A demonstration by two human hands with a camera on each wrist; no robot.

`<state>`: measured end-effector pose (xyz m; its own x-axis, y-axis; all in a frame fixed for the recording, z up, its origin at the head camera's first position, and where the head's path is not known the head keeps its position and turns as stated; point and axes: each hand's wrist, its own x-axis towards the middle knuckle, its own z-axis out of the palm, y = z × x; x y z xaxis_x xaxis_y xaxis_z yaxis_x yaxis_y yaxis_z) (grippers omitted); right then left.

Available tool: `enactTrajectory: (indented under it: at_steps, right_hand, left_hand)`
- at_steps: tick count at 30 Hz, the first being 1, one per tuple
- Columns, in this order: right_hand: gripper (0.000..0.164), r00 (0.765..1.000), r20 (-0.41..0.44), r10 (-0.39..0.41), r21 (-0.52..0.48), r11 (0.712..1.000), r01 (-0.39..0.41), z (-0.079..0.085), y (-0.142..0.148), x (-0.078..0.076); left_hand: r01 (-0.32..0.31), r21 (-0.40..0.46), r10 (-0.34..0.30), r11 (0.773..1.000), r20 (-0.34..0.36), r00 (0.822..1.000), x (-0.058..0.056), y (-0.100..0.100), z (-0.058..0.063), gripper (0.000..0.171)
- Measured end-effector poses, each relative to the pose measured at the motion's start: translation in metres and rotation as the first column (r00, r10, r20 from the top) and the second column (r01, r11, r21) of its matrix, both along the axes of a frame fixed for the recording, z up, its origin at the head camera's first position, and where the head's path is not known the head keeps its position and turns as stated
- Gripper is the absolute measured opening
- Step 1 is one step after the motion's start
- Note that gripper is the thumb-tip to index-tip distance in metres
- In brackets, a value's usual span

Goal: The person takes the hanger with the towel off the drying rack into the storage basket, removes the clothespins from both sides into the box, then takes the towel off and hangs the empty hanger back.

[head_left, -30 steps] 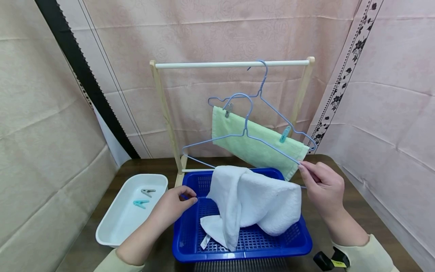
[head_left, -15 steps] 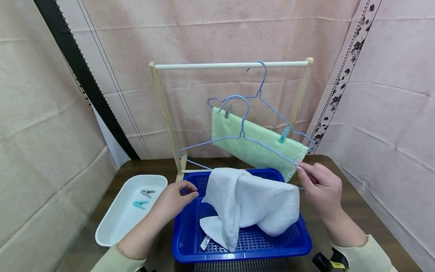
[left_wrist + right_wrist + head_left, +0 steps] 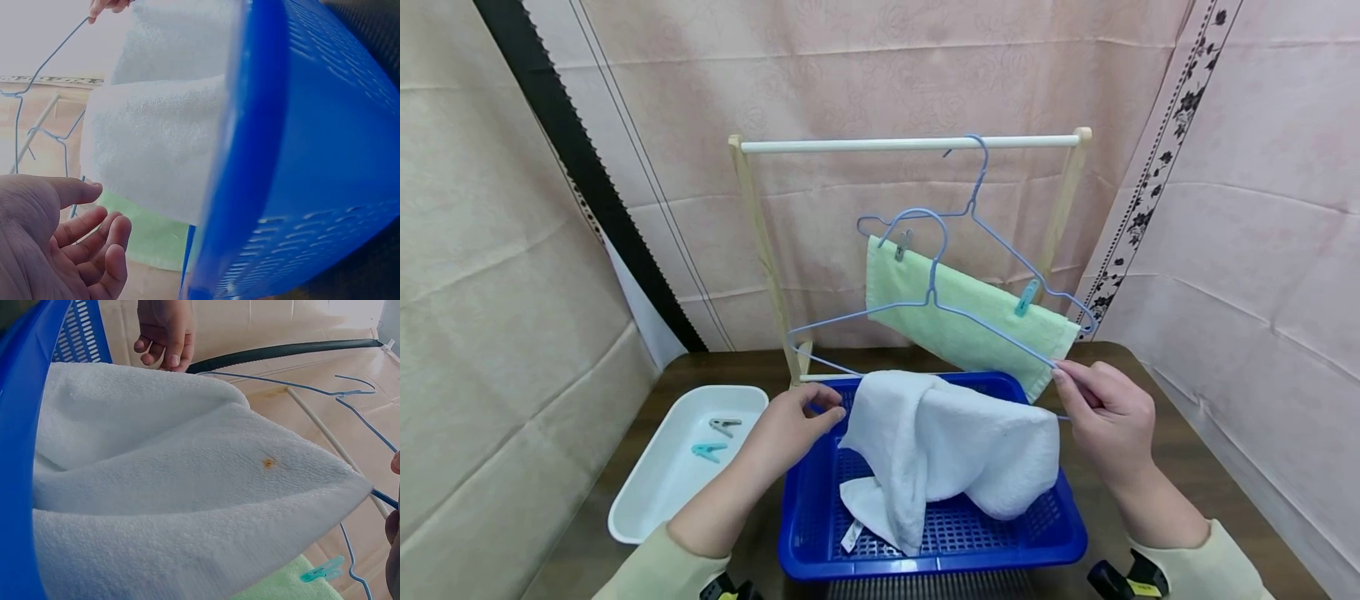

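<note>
My right hand (image 3: 1108, 412) pinches the right end of a blue wire hanger (image 3: 895, 308) between thumb and fingers. A white towel (image 3: 955, 442) drapes over the hanger's lower bar and hangs down into a blue plastic basket (image 3: 928, 568). At the towel's left side is my left hand (image 3: 790, 429). The left wrist view shows this left hand (image 3: 69, 240) with loosely curled fingers and nothing in them, apart from the towel (image 3: 150, 137). In the right wrist view, a small orange-brown mark shows on the towel (image 3: 187, 469).
Behind, a second blue hanger (image 3: 1011, 246) hangs on a small rack (image 3: 865, 145), with a green cloth (image 3: 973, 312) clipped on by a grey clothespin (image 3: 902, 246) and a teal clothespin (image 3: 1027, 298). To the left, a white tray (image 3: 632, 508) holds one grey and one teal clothespin (image 3: 708, 451).
The hanger and towel have shifted slightly to the left, with my right hand still pinching the hanger. My left hand has moved a little up and to the right, nearer the towel.
</note>
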<state>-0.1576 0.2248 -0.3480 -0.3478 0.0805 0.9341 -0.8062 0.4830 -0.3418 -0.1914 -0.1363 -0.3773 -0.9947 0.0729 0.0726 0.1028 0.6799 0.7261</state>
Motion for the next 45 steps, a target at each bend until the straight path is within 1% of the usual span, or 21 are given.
enactTrajectory:
  at_steps: [7, 11, 16, 21, 26, 32, 37, 45]
  right_hand:
    - [0.005, 1.000, -0.010, 0.009, -0.004, 1.000, -0.009, -0.002, -0.001, -0.001]
    - [0.005, 1.000, -0.007, 0.005, -0.003, 1.000, -0.005, -0.004, 0.000, -0.002]
    - [0.007, 1.000, -0.010, 0.000, 0.002, 1.000, 0.000, -0.007, 0.002, -0.005]
    - [0.008, 1.000, -0.019, 0.013, 0.001, 1.000, -0.013, -0.009, 0.004, -0.006]
    - [0.007, 1.000, -0.009, 0.014, 0.003, 1.000, -0.014, -0.008, 0.003, -0.006]
    - [0.006, 1.000, -0.001, 0.007, 0.004, 1.000, -0.007, -0.006, 0.001, -0.004]
    - [0.007, 1.000, 0.009, -0.004, 0.003, 1.000, 0.004, -0.007, 0.001, -0.004]
    - [0.008, 1.000, 0.020, -0.013, -0.004, 1.000, 0.013, -0.008, 0.003, -0.005]
  left_hand:
    - [0.033, 0.071, -0.030, 0.997, -0.055, 0.998, -0.004, 0.006, 0.002, 0.027]
    - [0.058, 0.114, -0.051, 0.992, -0.067, 0.996, -0.003, 0.010, 0.003, 0.030]
    - [0.068, 0.133, -0.062, 0.989, -0.054, 0.997, -0.002, 0.013, 0.003, 0.029]
    - [0.065, 0.174, -0.059, 0.983, -0.039, 0.998, -0.002, 0.017, 0.003, 0.026]
    - [0.073, 0.209, -0.063, 0.975, -0.053, 0.997, -0.001, 0.019, 0.004, 0.019]
    - [0.080, 0.205, -0.068, 0.975, -0.066, 0.995, -0.001, 0.020, 0.001, 0.010]
    - [0.089, 0.207, -0.075, 0.974, -0.073, 0.994, 0.000, 0.019, 0.000, 0.008]
    - [0.069, 0.182, -0.060, 0.981, -0.052, 0.997, 0.002, 0.017, -0.003, 0.009]
